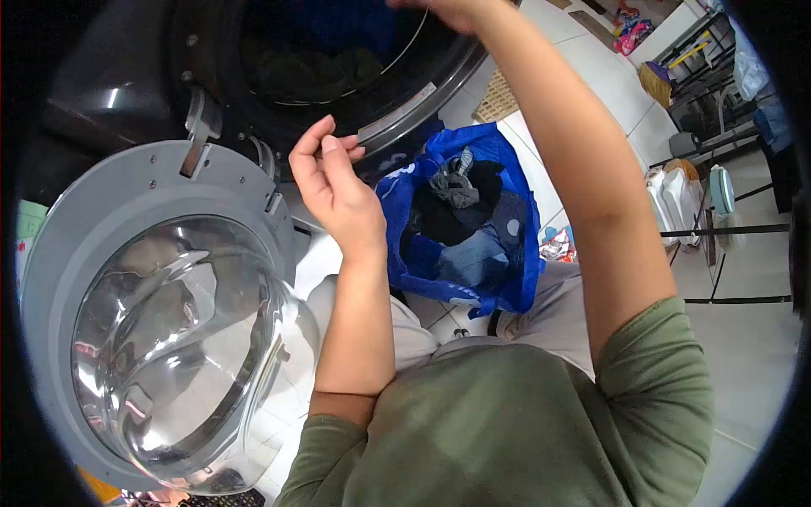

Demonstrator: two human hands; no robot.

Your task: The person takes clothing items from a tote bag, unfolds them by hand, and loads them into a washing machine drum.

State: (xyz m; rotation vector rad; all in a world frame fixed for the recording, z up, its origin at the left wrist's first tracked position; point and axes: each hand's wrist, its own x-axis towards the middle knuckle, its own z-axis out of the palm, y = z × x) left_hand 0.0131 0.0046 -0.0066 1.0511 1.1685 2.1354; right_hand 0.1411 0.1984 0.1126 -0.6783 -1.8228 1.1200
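Nearest is the wearer's olive-green short-sleeved shirt [498, 422], both bare forearms reaching away from it. Just beyond stands an open bright-blue bag [528, 253] with white markings, ahead of the wearer, mouth upward; its slightly longer axis runs near to far. It holds a jumble of black, grey and denim-blue clothes [473, 258].

To the left, a round grey-framed door [127, 186] hangs open, its clear bowl-shaped glass [203, 355] bulging toward the near right; the frame's long axis, as seen, runs near to far. The left hand [342, 190] is raised between door and bag, fingers loosely bent and parted (contact with the rim behind it cannot be told).

Farther off, the glossy black front-loading machine [127, 51] has its round opening turned toward the wearer, dark and blue fabric [317, 72] inside. The right hand [460, 13] is at the opening's far right, cut off by the frame; its grip cannot be told.
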